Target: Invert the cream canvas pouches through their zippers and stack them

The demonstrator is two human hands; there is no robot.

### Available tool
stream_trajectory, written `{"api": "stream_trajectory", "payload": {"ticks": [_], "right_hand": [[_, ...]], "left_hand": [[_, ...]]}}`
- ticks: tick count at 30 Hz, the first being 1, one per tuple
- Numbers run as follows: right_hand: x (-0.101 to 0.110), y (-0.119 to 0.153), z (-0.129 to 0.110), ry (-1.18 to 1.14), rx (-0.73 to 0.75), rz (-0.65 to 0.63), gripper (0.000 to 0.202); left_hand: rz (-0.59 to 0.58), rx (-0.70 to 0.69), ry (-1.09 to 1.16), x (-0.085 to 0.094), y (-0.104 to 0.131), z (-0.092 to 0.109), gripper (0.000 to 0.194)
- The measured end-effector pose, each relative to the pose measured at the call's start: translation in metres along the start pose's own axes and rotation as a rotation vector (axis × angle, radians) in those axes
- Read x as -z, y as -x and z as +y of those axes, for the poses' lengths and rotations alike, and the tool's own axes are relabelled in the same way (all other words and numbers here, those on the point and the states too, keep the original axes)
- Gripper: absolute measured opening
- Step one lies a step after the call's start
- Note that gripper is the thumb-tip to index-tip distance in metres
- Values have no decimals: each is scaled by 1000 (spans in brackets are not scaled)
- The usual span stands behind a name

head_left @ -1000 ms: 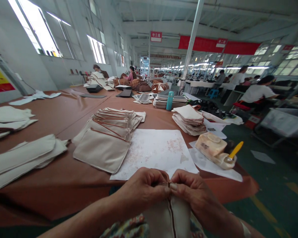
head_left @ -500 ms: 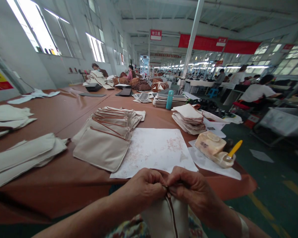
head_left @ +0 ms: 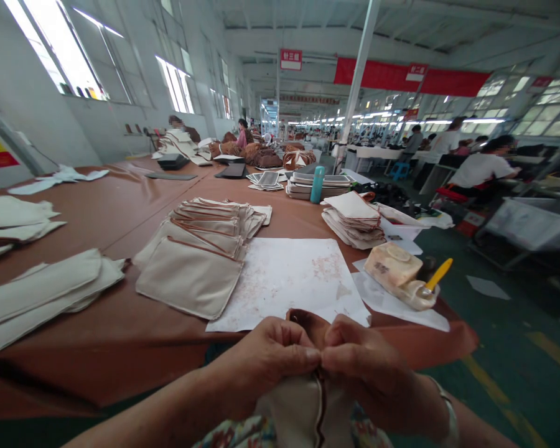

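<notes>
Low in the head view, at the table's front edge, my two hands meet over a cream fabric panel with brown edging (head_left: 295,407). My left hand (head_left: 280,351) pinches its brown-edged top from the left. Pressed close beside it, my right hand (head_left: 366,358) grips the same piece, thumb and forefinger together. A brown flap (head_left: 310,325) of the piece rises behind the fingertips. The rest hangs down over my lap. What lies right between the fingertips is hidden. Just beyond is a white sheet with brown smudges (head_left: 294,280).
Left of the sheet lies a fanned stack of cream pieces (head_left: 191,277); more cream panels (head_left: 42,292) lie farther left. On the right are another stack (head_left: 352,218), a stained container (head_left: 394,267) and a yellow-handled brush (head_left: 438,275). A teal bottle (head_left: 317,185) stands behind. People sit farther off.
My fingers have shifted on the piece, and more of the brown flap shows above them. My right hand has turned, its fingers curling more tightly. The view has moved slightly.
</notes>
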State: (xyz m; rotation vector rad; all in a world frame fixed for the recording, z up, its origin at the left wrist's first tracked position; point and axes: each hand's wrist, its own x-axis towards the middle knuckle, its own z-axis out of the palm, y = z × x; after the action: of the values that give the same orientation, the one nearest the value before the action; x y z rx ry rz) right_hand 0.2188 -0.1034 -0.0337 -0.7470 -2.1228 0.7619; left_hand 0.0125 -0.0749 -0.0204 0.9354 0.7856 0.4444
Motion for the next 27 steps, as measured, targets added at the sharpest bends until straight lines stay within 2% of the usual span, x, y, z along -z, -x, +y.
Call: {"api": "stream_trajectory", "payload": {"ticks": [3, 5, 8, 9, 11, 13, 16, 19, 22, 27], "right_hand": [[-2, 9, -2, 63, 22, -23, 16], [-3, 15, -3, 31, 1, 42, 17], [-3, 14, -6, -158, -220, 237, 23], [-2, 10, -7, -229, -304, 250, 26], [4, 1, -9, -320, -398, 145, 33], [11, -9, -10, -358, -408, -3, 38], [15, -17, -12, -349, -414, -121, 33], [11, -16, -10, -268, -405, -135, 21], [7, -15, -4, -195, -350, -92, 23], [11, -19, 1, -338, -352, -140, 27]], "left_hand": [[-21, -34, -44, 2, 0, 1, 41], [-29, -110, -105, 3, 2, 4, 38], [-23, -233, -268, 2, 6, 11, 28], [-12, -266, -339, 2, 7, 13, 25], [9, -319, -469, 2, 10, 17, 20], [9, -352, -532, 2, 11, 18, 18], [-21, -366, -539, 5, 12, 18, 19], [-23, -383, -545, 4, 12, 17, 19], [-6, -404, -512, 1, 10, 16, 18], [14, -581, -628, 1, 5, 11, 17]]}}
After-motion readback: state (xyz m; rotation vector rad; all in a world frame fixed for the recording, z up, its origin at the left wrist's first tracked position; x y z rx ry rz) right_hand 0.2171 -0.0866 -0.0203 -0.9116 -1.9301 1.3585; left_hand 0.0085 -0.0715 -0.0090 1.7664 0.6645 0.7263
